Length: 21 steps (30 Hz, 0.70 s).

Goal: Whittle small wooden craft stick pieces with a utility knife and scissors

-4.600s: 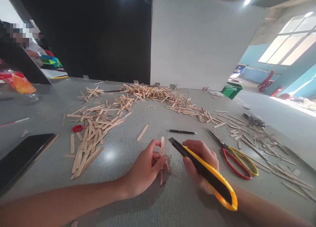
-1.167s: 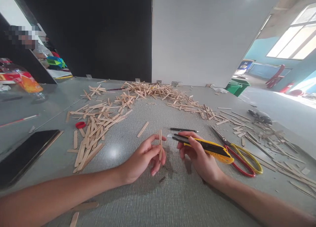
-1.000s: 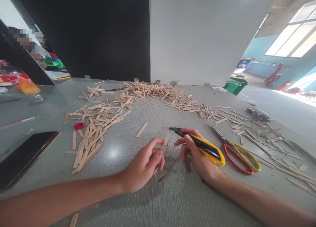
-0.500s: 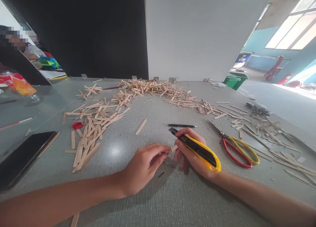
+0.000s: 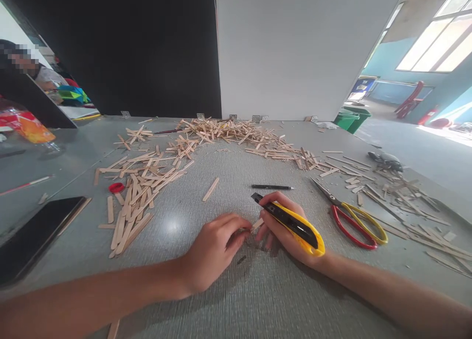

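My left hand (image 5: pixel 219 248) pinches the end of a small wooden stick piece (image 5: pixel 257 224) just above the table. The piece's other end reaches the fingers of my right hand (image 5: pixel 283 226). That hand is closed around a yellow and black utility knife (image 5: pixel 295 225), its blade end pointing up and left. Beyond my hands lie a single wooden stick (image 5: pixel 211 189) and a black pen (image 5: pixel 273 187). Scissors (image 5: pixel 354 221) with red and yellow handles rest to the right of my right hand.
Heaps of wooden sticks (image 5: pixel 228 131) line the back, left and right of the grey table (image 5: pixel 169 314). A phone (image 5: pixel 33 231), a red ring (image 5: pixel 116 187) and a bottle (image 5: pixel 29 127) are at the left. A person (image 5: pixel 47 76) sits beyond the partition.
My right hand and the knife have shifted slightly left, closer to my left hand. The stick piece has also moved slightly left.
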Available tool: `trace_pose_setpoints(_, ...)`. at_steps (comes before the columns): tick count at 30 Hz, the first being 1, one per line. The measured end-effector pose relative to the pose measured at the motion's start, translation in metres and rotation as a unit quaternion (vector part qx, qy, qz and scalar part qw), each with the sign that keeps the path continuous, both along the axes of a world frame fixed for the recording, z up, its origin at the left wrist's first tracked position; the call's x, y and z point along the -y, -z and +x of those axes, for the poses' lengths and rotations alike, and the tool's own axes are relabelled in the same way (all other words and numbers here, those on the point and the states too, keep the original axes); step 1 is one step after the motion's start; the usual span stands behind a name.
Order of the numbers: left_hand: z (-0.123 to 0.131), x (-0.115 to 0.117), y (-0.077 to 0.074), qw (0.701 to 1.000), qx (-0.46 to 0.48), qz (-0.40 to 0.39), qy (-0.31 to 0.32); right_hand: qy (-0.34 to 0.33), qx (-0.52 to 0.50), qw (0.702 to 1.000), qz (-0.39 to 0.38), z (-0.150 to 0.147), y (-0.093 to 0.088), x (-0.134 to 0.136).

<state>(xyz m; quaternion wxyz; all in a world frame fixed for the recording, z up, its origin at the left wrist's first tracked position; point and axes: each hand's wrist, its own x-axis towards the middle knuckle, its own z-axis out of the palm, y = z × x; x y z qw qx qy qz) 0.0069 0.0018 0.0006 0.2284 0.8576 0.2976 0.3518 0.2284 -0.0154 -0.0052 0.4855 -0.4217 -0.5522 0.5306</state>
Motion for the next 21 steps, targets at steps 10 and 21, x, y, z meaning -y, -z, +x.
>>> trace_pose_setpoints(10,-0.0009,0.002,0.0023,0.998,-0.024,0.063,0.001,-0.006,0.007,1.0,0.02,-0.0022,-0.0002,-0.0008)
trace_pose_setpoints(21,-0.003,0.006,0.0049,0.996,-0.005,0.089,0.003,-0.004,0.022,1.0,0.017,-0.0017,0.0027,-0.0018)
